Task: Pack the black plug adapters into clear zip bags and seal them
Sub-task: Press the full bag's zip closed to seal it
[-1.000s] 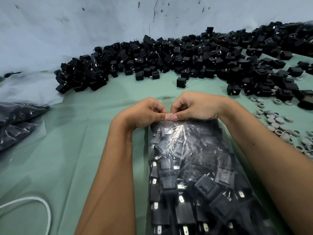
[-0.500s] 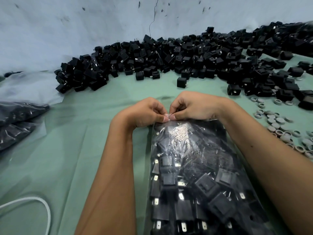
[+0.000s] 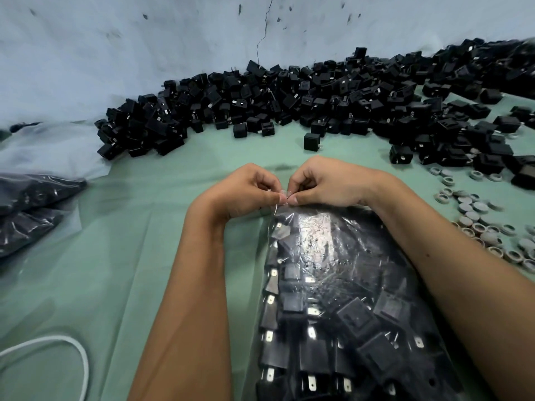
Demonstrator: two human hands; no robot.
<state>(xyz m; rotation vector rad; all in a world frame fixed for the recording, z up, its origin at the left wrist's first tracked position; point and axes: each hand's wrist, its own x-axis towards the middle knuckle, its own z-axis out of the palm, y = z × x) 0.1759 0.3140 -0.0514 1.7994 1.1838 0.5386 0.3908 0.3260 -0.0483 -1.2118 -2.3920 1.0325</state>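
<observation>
Little had moved since the earlier frames: both hands stayed bunched at the top of the bag, and only the plastic between the fingertips had drawn up a touch and crinkled. The left hand (image 3: 246, 192) and the right hand (image 3: 324, 183) met knuckle to knuckle, each with its grip closed, thumb and forefinger clamped on the mouth of the clear zip bag (image 3: 341, 299) at its left end. That bag lay on the green surface (image 3: 130, 256) toward the near edge, stuffed with black plug adapters (image 3: 356, 319) whose metal prongs showed through the film. Filling looked finished for this bag, and the step in hand seemed to be the sealing, begun at the corner where the fingers pinched. Whether the strip had already snapped shut there could not be told, as the fingers hid it. The next move would likely call for running the pinch along the mouth toward the right, under the right wrist, with steady pressure so both rails mate, while keeping the bulging load from forcing the mouth apart. Along the far edge, against the wall (image 3: 144, 53), a long heap of loose adapters (image 3: 289, 102) waited. Grey rings (image 3: 474, 215) were scattered toward the right edge, dark filled bags (image 3: 31, 204) sat at the left edge, and a white cable (image 3: 78, 351) curled at the near left corner.
</observation>
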